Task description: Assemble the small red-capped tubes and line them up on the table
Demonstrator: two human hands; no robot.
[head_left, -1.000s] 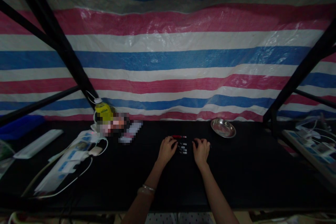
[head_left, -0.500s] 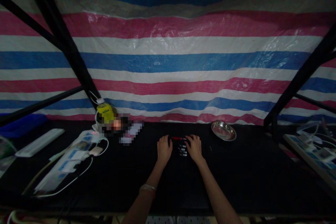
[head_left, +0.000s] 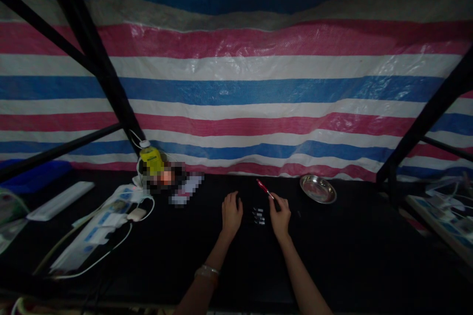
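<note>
Black tabletop (head_left: 332, 246) — right hand (head_left: 281, 214) grips red tool (head_left: 263, 187), left hand (head_left: 231, 211) rests flat.

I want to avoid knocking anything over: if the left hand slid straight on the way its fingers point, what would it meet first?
The left hand points toward the striped tarp. Only bare black table seems to lie ahead, so probably the tarp's bottom edge first, though depth is hard to judge.

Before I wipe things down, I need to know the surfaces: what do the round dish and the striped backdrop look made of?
The round dish looks like polished metal, likely stainless steel: silvery with bright reflections. The striped backdrop looks like woven plastic tarpaulin: glossy, crinkled, a fine weave showing.
</note>
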